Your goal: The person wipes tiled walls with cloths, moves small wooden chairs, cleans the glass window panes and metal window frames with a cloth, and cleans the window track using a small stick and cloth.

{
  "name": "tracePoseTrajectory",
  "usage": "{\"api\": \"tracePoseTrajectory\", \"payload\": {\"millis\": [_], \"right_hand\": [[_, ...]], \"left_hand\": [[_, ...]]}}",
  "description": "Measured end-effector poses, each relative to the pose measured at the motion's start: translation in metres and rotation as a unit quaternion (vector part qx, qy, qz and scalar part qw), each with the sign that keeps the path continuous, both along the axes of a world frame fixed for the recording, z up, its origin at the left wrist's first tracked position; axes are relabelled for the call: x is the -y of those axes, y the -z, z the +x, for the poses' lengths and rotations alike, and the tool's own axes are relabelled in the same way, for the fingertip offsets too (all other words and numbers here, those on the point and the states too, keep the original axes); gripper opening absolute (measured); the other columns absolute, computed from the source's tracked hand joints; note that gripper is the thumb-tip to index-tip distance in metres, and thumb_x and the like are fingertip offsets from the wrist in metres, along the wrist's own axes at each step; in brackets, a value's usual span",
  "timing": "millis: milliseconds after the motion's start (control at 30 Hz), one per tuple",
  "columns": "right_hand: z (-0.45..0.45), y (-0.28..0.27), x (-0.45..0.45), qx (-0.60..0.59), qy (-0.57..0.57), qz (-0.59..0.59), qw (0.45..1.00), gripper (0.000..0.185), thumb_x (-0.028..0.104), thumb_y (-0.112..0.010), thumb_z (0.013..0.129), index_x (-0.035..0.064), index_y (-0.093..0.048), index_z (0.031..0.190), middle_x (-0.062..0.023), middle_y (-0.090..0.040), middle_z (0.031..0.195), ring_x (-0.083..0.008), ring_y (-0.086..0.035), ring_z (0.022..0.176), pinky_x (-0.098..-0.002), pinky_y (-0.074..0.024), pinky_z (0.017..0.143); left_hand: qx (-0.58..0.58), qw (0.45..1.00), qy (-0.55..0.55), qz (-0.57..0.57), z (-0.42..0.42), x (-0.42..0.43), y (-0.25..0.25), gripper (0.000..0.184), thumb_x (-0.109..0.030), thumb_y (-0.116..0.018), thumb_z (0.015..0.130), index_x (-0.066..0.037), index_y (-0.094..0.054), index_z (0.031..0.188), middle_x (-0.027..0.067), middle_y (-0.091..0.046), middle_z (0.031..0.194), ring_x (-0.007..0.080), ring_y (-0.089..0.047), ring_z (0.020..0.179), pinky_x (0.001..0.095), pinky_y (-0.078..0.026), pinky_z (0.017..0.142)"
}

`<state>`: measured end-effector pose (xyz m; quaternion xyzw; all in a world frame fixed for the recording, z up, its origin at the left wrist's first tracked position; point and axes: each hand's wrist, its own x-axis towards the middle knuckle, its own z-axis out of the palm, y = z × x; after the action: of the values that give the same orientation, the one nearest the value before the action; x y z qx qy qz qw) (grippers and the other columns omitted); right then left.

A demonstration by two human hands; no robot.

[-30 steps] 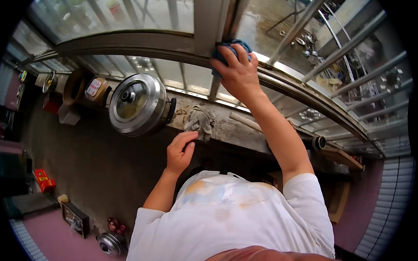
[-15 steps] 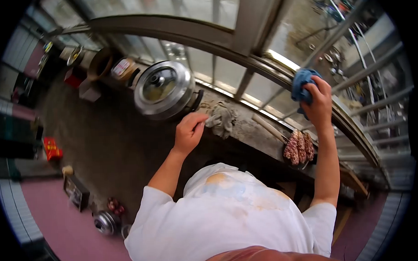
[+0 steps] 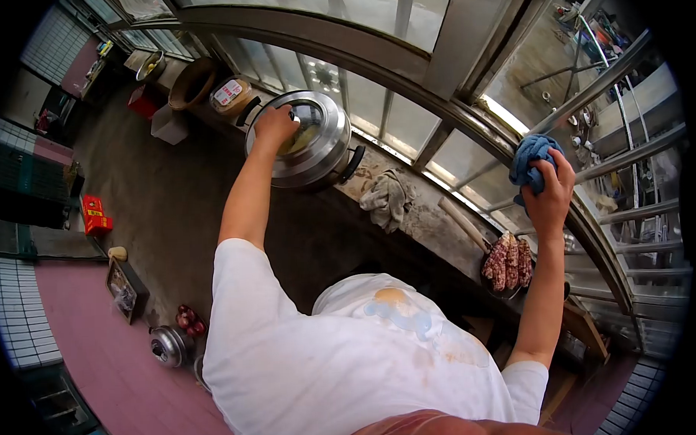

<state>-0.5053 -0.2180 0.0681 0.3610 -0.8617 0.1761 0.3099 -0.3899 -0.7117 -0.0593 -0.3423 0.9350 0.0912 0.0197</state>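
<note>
My left hand (image 3: 274, 127) reaches over a large metal pot (image 3: 334, 160) on the ledge. Its fingers are closed at the knob of the glass-centred lid (image 3: 325, 111), and the hand covers most of that knob. My right hand (image 3: 550, 191) grips a crumpled blue cloth (image 3: 531, 159) at the window frame (image 3: 495, 142) on the right. Between my arms, a wrinkled grey cloth (image 3: 388, 200) lies on the ledge. Several speckled corn cobs (image 3: 509, 262) sit below my right hand, beside a pale wooden stick or handle (image 3: 462, 223).
The concrete ledge (image 3: 429, 234) runs along the barred windows. Past the pot stand a labelled plastic jar (image 3: 230, 94) and a brown round basin (image 3: 192, 82). On the left are a red box (image 3: 95, 215), a small lidded pot (image 3: 168, 346) and red onions (image 3: 189, 320).
My left hand has moved from beside the grey cloth up and left onto the pot lid's knob. My right hand still holds the blue cloth at the window frame. The view has shifted slightly.
</note>
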Motion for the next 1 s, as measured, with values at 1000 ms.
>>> {"api": "tracePoseTrajectory", "payload": {"millis": [1000], "right_hand": [[0.002, 0.003, 0.001, -0.006, 0.014, -0.041, 0.999, 0.042, 0.002, -0.07, 0.05, 0.0161, -0.059, 0.088, -0.0062, -0.051, 0.116, -0.0308, -0.046, 0.109, -0.0422, -0.0376, 0.085]], "left_hand": [[-0.047, 0.999, 0.001, 0.019, -0.014, 0.027, 0.042, 0.045, -0.028, -0.062, 0.069, -0.016, -0.059, 0.112, 0.0219, -0.058, 0.109, 0.0367, -0.055, 0.104, 0.0416, -0.046, 0.088]]}}
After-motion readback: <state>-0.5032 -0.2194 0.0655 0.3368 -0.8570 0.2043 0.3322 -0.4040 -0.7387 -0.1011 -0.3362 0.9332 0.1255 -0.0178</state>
